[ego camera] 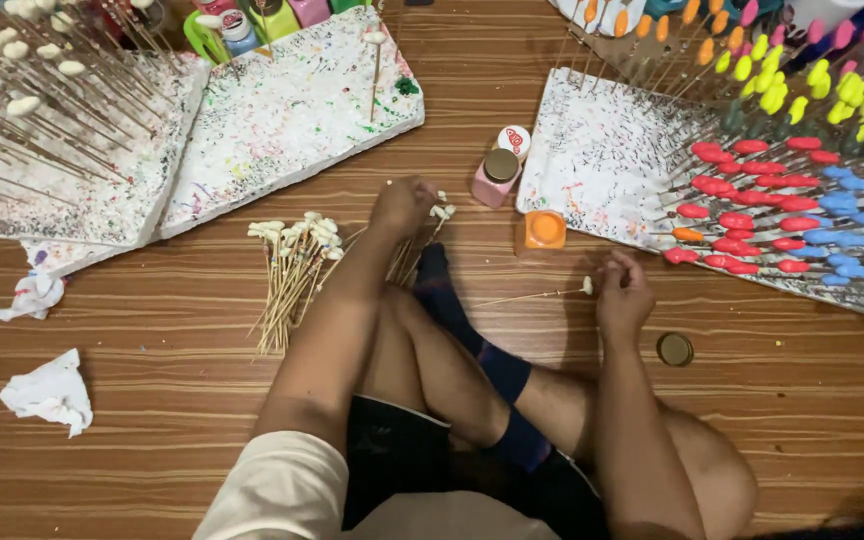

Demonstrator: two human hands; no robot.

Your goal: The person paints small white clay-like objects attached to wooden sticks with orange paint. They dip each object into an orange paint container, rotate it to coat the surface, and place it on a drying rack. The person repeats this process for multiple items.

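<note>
Though fingers (612, 268) curl, right hand (624, 297) grip unclear.

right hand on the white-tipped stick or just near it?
Touching. The head view shows the right hand pinching the thin stick at its white-tipped end, the fingers closed around it with no gap, the rest of the stick jutting out leftward above the floor.

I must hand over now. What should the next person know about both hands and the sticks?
Left hand: grips a few white-tipped sticks on the floor.
Right hand: its fingers pinch a single stick with a white tip.
Unpainted bundle lies by the left arm.
Open orange paint jar stands ahead, its lid by the right arm.
Done: painted sticks stand in the right foam board.
</note>
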